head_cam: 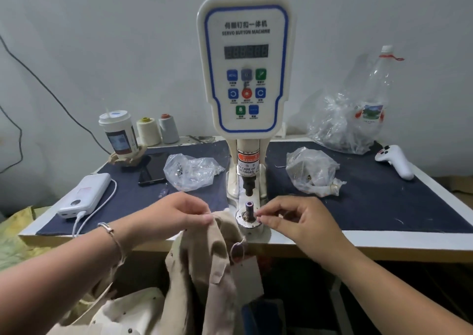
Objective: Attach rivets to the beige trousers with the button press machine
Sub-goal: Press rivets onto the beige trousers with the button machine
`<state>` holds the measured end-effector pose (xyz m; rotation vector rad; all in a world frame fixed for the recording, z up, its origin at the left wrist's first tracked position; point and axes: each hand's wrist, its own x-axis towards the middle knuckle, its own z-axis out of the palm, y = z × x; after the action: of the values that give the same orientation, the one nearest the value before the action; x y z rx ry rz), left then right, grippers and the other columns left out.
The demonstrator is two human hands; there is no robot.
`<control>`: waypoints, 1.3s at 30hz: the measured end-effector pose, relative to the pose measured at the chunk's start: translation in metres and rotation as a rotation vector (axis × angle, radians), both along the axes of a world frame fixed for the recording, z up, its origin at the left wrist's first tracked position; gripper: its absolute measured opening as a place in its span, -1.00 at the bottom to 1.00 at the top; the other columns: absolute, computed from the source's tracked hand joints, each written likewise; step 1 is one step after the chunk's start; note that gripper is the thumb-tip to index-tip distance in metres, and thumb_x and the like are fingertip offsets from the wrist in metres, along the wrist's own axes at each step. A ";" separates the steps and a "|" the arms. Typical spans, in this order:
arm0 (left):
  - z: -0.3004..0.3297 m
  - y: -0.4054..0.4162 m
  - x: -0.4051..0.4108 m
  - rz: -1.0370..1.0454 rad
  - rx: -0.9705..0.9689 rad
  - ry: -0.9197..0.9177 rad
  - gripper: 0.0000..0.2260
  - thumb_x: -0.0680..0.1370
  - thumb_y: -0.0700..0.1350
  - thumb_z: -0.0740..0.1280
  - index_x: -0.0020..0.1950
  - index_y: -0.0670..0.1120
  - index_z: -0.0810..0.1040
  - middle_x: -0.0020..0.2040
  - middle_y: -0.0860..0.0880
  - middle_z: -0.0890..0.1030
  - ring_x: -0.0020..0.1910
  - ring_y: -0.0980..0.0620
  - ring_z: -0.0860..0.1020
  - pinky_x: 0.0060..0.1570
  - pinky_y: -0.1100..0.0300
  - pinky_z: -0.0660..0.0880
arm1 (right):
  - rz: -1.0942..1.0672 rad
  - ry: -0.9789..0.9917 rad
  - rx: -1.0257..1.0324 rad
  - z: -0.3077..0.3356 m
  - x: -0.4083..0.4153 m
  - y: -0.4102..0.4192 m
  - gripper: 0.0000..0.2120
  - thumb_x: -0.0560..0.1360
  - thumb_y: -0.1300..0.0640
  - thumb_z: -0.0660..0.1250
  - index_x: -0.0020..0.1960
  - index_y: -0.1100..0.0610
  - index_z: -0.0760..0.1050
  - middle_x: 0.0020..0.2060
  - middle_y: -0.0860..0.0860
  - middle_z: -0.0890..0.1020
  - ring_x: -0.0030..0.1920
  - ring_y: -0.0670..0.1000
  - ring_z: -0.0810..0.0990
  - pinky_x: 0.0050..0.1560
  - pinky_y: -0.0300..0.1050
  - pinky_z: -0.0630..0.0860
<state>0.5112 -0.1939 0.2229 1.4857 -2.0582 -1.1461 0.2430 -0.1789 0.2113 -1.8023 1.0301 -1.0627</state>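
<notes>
Both hands (176,213) pinching: trousers (220,247), rivet (259,214).

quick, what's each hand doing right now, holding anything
Left hand: pinches the edge of the beige trousers.
Right hand: fingertips pinched together beside the lower die; what they hold, if anything, cannot be told.

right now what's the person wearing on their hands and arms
Both forearms are bare, no sleeves or gloves in view. The left hand has a thin metallic bangle at its wrist. The right hand shows no jewellery or watch.
</notes>
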 end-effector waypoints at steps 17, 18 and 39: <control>0.060 0.061 -0.068 -0.207 -0.216 0.121 -0.78 0.53 -0.02 0.29 -0.15 -0.14 0.61 -0.29 -0.11 0.51 -0.22 0.10 0.44 -0.14 0.19 0.40 | 0.393 -0.001 0.334 0.041 -0.023 0.039 -0.86 0.43 0.17 0.48 -0.27 0.07 0.56 -0.39 -0.10 0.57 -0.36 -0.16 0.51 -0.29 -0.29 0.41; 0.060 0.061 -0.068 -0.207 -0.189 0.147 -0.79 0.53 -0.03 0.28 -0.18 -0.14 0.59 -0.30 -0.08 0.49 -0.23 0.10 0.44 -0.14 0.22 0.39 | 0.407 0.005 0.339 0.043 -0.028 0.038 -0.84 0.43 0.19 0.48 -0.28 0.08 0.55 -0.41 -0.11 0.56 -0.39 -0.19 0.50 -0.35 -0.37 0.40; -0.046 -0.003 -0.042 0.274 0.255 0.617 -0.82 0.46 0.02 0.35 -0.29 -0.01 0.45 -0.37 -0.01 0.34 -0.45 0.09 0.28 -0.50 0.27 0.22 | 0.261 -0.562 0.716 -0.042 -0.003 -0.048 -0.87 0.49 0.29 0.23 -0.24 0.23 0.41 -0.41 0.07 0.42 -0.42 -0.06 0.44 -0.41 -0.27 0.43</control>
<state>0.4689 -0.1968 0.1773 1.2507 -1.2952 -1.5472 0.2395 -0.2268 0.1698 -0.9462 0.6748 -0.8185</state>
